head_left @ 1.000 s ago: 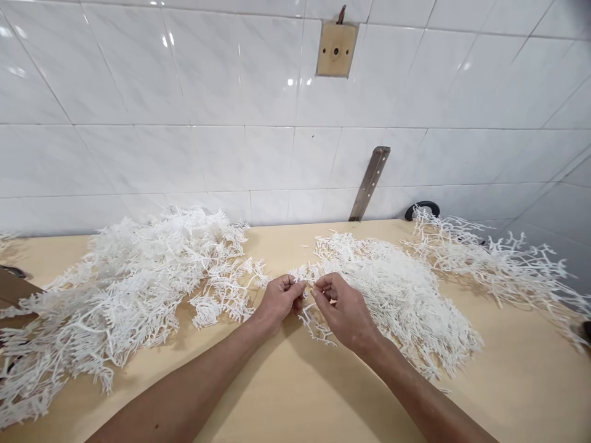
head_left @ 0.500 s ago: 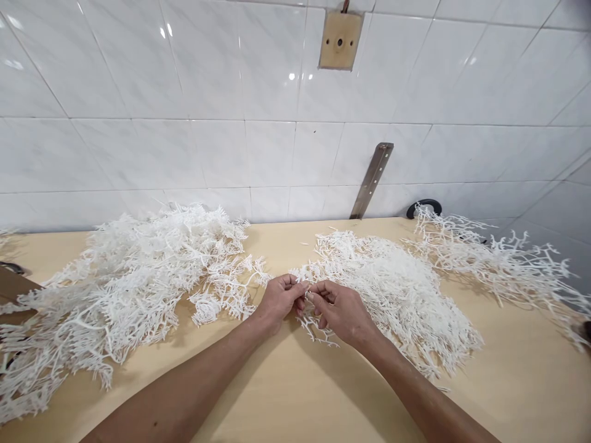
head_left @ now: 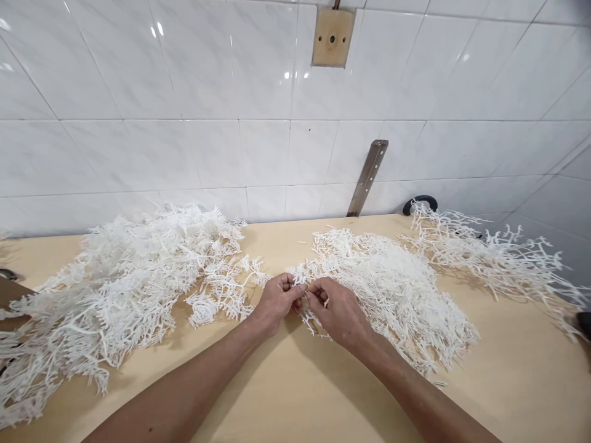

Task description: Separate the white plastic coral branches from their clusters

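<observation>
My left hand and my right hand meet fingertip to fingertip over the middle of the table. Between them they pinch a white branching plastic sprig, whose forked tips stick out below the fingers; its stem is mostly hidden. The left thumb and fingers close on one side of it, the right thumb and forefinger on the other. Just right of the hands lies a heap of thin white sprigs. Left of them spreads a larger heap of bushier white branches, with a few loose pieces near my left hand.
More white branches lie at the far right by a black ring-shaped object. A metal bracket leans at the tiled wall behind the table. A brown cardboard piece sits at the left edge.
The view has shifted slightly. My right hand has turned a little and its fingers are drawn in closer at the sprig; both hands stay in about the same place.
</observation>
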The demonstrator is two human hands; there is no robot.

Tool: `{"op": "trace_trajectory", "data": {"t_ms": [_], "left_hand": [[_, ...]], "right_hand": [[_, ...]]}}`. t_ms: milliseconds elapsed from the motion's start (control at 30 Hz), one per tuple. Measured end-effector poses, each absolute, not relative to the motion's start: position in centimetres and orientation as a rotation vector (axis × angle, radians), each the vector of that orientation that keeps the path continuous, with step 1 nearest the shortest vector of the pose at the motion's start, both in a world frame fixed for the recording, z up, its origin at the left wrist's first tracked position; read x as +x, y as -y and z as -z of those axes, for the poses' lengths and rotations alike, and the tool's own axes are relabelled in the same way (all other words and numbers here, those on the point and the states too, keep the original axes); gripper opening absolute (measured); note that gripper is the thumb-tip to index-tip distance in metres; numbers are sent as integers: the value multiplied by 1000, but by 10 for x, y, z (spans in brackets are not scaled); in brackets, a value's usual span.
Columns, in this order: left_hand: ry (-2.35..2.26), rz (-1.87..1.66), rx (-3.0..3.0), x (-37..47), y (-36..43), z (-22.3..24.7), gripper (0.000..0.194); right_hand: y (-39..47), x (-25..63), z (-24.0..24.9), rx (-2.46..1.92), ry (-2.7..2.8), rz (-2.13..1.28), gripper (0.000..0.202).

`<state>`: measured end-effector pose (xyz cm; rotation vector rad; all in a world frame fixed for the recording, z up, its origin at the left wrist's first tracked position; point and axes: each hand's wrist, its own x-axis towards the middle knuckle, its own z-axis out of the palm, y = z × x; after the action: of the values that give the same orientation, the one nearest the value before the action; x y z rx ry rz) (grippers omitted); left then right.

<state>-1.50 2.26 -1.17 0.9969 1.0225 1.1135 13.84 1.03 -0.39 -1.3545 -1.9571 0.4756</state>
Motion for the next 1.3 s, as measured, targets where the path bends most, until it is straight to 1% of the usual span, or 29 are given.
{"op": "trace_trajectory", "data": {"t_ms": [167, 367, 467, 633, 733, 833, 933, 967, 1033, 1133, 1200, 1267, 1300], "left_hand": [[-1073, -1120, 987, -16, -24, 12, 37], [-1059, -1140, 981, -14, -22, 12, 39], [-1082, -1132, 990, -11, -22, 14, 38], [-1206, -1176, 1113, -9, -23, 18, 23], [-1258, -1241, 1126, -12, -25, 16, 20], [-1220, -1217, 1091, -17, -27, 10, 20], [-1093, -1150, 1067, -20, -27, 8, 26], [-1062, -1146, 1054, -20, -27, 8, 29], [-1023, -1145, 1022, -20, -27, 9, 34], [-1011, -1142, 978, -20, -27, 9, 38], [-1022, -1136, 967, -20, -26, 9, 38], [-1041, -1133, 972, -20, -26, 9, 38], [-1048, -1133, 977, -19, -26, 8, 38]], "right_hand": [[-12, 140, 5, -1327, 1984, -474, 18], [-12, 138, 16, -1233, 2034, -245, 13], [-12, 135, 20, -1217, 2062, -195, 11], [-9, 129, 23, -1290, 2104, -222, 12], [-1, 122, 18, -1177, 2131, -206, 14], [6, 119, 6, -1083, 2063, -295, 12], [1, 131, -7, -1241, 1852, -486, 10], [-5, 139, -10, -1303, 1785, -500, 10], [-19, 160, -14, -1413, 1691, -388, 13], [-39, 192, -16, -1557, 1606, -55, 14], [-44, 203, -17, -1581, 1626, 133, 21], [-40, 200, -19, -1523, 1689, 182, 25], [-35, 194, -20, -1468, 1716, 161, 24]]}}
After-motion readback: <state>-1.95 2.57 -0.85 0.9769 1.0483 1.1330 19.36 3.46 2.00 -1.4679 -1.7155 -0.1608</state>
